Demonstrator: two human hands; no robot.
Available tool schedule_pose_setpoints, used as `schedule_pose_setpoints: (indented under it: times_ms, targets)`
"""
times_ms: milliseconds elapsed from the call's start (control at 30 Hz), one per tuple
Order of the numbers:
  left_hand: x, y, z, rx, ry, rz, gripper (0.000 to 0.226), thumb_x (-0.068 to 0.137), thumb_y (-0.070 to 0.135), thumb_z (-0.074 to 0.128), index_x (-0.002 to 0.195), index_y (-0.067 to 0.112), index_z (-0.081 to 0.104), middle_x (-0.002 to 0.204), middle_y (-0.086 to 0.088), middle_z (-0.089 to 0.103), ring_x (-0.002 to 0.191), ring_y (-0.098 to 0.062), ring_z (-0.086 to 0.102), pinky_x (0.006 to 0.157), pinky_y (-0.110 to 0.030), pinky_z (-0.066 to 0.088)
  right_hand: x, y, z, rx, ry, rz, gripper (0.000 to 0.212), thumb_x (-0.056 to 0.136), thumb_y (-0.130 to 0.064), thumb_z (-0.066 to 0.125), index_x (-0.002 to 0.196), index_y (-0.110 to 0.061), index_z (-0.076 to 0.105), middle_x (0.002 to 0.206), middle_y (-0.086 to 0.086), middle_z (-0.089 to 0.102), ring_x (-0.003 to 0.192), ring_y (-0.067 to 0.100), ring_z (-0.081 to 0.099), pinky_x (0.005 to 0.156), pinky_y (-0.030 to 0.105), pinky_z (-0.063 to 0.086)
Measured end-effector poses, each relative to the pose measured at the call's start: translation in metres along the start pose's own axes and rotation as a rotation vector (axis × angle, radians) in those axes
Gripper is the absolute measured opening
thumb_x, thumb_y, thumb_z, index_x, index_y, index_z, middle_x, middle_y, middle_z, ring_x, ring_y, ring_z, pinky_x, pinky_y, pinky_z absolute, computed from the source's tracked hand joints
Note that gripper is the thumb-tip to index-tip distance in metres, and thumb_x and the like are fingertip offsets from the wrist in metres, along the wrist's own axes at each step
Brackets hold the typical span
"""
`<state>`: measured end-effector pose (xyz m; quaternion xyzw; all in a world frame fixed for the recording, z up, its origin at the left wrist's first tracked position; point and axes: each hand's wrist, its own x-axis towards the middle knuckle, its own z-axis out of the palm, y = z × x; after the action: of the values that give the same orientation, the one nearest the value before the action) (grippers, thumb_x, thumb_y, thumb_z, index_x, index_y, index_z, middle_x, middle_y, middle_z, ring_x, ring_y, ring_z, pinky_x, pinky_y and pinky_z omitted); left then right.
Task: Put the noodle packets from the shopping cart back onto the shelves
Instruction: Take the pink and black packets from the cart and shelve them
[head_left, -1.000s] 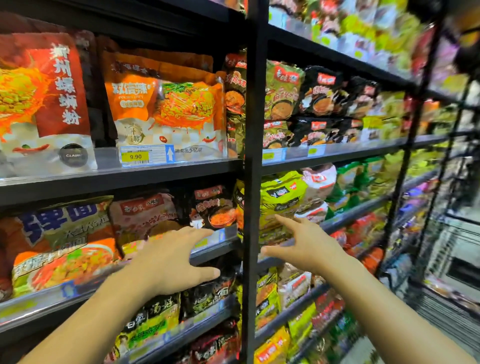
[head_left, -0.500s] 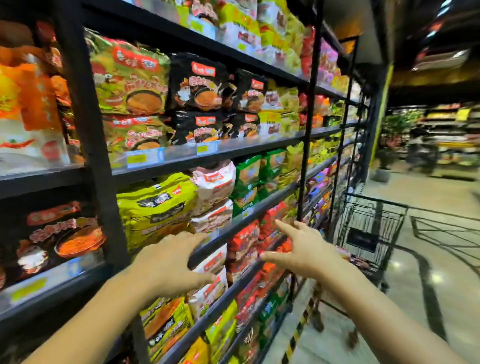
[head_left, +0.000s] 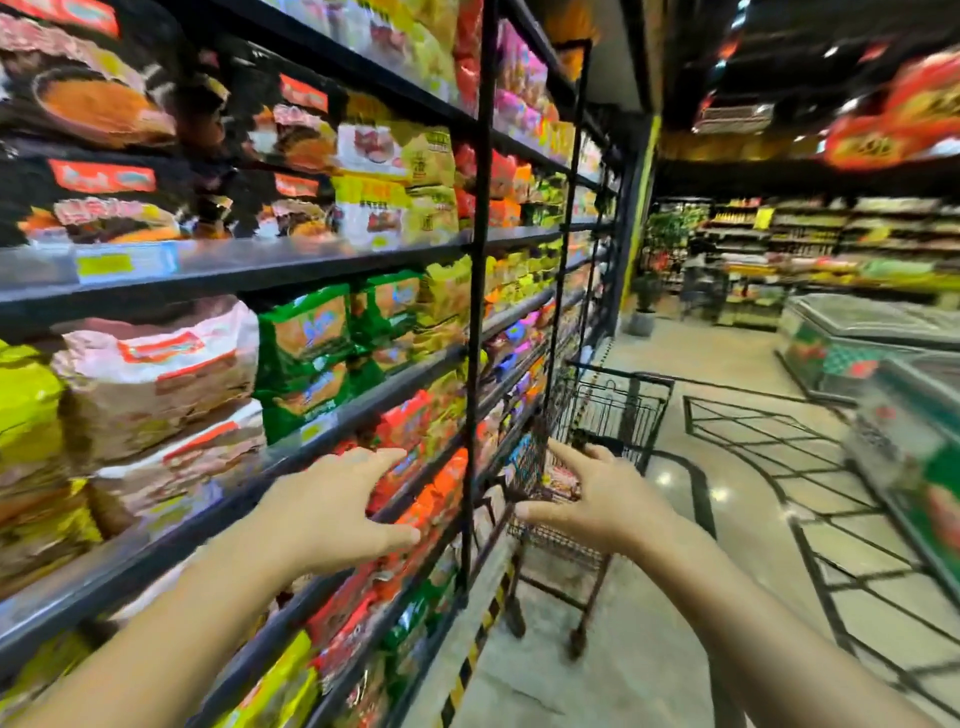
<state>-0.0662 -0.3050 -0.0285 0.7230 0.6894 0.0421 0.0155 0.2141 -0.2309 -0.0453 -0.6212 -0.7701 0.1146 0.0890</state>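
Black shelves full of noodle packets run along my left; white-pink packets, green ones and red-orange ones fill the middle rows. The black wire shopping cart stands in the aisle ahead, close to the shelving, with packets visible low inside it. My left hand hovers with fingers spread in front of the red-orange packets, holding nothing. My right hand is spread and empty too, stretched toward the cart's near side. The whole picture is motion-blurred.
Chest freezers line the right of the aisle. Black line markings cross the glossy floor. More shelving stands at the far end. A black upright post of the shelving is between my hands.
The view has swung right from the shelf face toward the aisle; the cart has come into view and grown nearer. Both hands stay spread and empty, drifting rightward along the shelves.
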Motion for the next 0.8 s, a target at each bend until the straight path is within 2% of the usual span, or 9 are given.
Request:
schedule_pose_setpoints:
  times_ms: [133,167,233,300,533,800]
  targets:
    - [0.052,0.022,0.016,-0.042,-0.005,0.045,0.095,0.079,0.079,0.056,0.157,0.045,0.014,0.162,0.015,0.03,0.145,-0.013,0.038,0.108,-0.041,0.045,0.03,0.035,0.004,0.003,0.012,0.036,0.136,0.04,-0.11,0.035,0.159,-0.048,0.016,0.168,0.012,0.021,0.155,0.03,0.021,0.12,0.05,0.033]
    - [0.065,0.025,0.02,-0.044,-0.013,0.056,0.095,0.079,0.08,0.055,0.157,0.045,0.014,0.162,0.015,0.029,0.145,-0.014,0.037,0.11,-0.042,0.044,0.038,0.04,0.005,0.016,0.001,0.05,0.134,0.042,-0.109,0.039,0.159,-0.048,0.016,0.168,0.011,0.021,0.155,0.029,0.02,0.12,0.051,0.032]
    - [0.097,0.033,0.028,-0.046,-0.028,0.076,0.095,0.079,0.081,0.054,0.157,0.046,0.013,0.163,0.015,0.028,0.147,-0.015,0.035,0.111,-0.045,0.042,0.058,0.053,0.006,0.03,-0.018,0.09,0.117,0.06,-0.097,0.054,0.159,-0.046,0.017,0.168,0.011,0.021,0.155,0.03,0.02,0.121,0.049,0.031]
    - [0.132,0.04,0.037,-0.048,-0.046,0.102,0.095,0.079,0.08,0.055,0.157,0.044,0.013,0.163,0.013,0.028,0.147,-0.016,0.034,0.111,-0.045,0.042,0.082,0.066,0.008,0.026,-0.017,0.111,0.111,0.067,-0.09,0.06,0.159,-0.045,0.018,0.168,0.013,0.02,0.155,0.032,0.02,0.122,0.048,0.029]
    - [0.276,0.049,0.047,-0.051,-0.077,0.208,0.101,0.08,0.078,0.058,0.159,0.039,0.01,0.163,0.008,0.029,0.147,-0.021,0.036,0.111,-0.048,0.042,0.185,0.096,-0.007,0.028,-0.014,0.223,0.108,0.074,-0.081,0.065,0.161,-0.043,0.015,0.169,0.013,0.018,0.155,0.03,0.022,0.119,0.04,0.03]
    - [0.434,0.057,0.053,-0.027,-0.073,0.308,0.103,0.076,0.08,0.057,0.159,0.036,0.014,0.162,0.007,0.031,0.147,-0.02,0.037,0.111,-0.046,0.043,0.306,0.131,-0.006,0.01,0.041,0.359,0.113,0.064,-0.094,0.057,0.158,-0.051,0.012,0.168,0.004,0.023,0.153,0.027,0.026,0.112,0.048,0.04]
